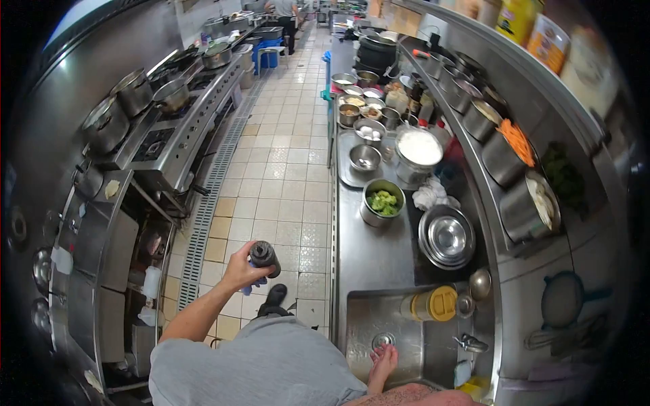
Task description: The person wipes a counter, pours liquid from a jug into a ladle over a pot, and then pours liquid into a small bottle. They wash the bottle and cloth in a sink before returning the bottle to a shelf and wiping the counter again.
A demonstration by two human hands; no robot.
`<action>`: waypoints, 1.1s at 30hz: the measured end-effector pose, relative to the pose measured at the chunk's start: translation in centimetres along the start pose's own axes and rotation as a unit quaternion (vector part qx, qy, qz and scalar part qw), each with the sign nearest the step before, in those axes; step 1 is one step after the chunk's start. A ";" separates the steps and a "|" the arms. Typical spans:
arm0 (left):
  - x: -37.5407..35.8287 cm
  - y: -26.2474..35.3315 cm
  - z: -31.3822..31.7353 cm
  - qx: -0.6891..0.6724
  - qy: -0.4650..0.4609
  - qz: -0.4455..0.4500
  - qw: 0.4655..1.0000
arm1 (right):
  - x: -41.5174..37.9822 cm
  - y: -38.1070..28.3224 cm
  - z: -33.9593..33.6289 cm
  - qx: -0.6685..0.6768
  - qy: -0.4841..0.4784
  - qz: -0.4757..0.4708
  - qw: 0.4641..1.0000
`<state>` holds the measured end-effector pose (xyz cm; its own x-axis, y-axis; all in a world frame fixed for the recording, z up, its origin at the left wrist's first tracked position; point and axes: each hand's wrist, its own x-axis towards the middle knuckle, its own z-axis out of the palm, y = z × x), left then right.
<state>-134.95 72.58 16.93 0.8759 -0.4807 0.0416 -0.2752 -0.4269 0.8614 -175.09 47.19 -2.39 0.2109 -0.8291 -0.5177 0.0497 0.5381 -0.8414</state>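
Observation:
My left hand point(244, 269) is wrapped round a dark bottle point(264, 256), held out over the tiled floor. Something blue shows just below that hand. Over the metal sink point(365, 325), near its drain, is my right hand point(384, 362), palm partly turned up, fingers loosely bent and nothing visible in them. A container with a yellow lid point(443, 303) lies in the sink beyond my right hand. The faucet point(472, 344) is at the sink's right side.
A pot of green vegetables point(383, 203) and stacked metal bowls point(447, 237) stand on the right counter. Pots line the right shelf, with carrot strips point(516, 142) in one. The stove point(159, 142) runs along the left. A person point(284, 20) stands far down the aisle.

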 end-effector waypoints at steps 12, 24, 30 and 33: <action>8.8 -11.8 -11.4 -0.061 0.020 -0.074 0.995 | 0.5 -4.0 25.0 0.032 0.103 -0.166 0.980; 22.2 -15.0 -17.5 -0.033 0.048 -0.041 0.997 | 1.6 -1.7 43.7 -0.085 -0.032 -0.246 0.965; 29.7 -14.6 -19.4 -0.031 0.085 -0.086 0.992 | 7.5 -2.2 51.6 -0.069 -0.042 -0.198 0.977; 33.1 -16.1 -20.0 -0.083 0.129 -0.136 0.979 | 12.7 -2.2 56.7 -0.062 -0.086 -0.184 0.977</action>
<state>-93.57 78.85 14.59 0.9846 -0.1485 -0.0927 0.0313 -0.3715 0.9279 -117.21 44.10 1.71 0.3633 -0.9191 -0.1525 0.0364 0.1776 -0.9834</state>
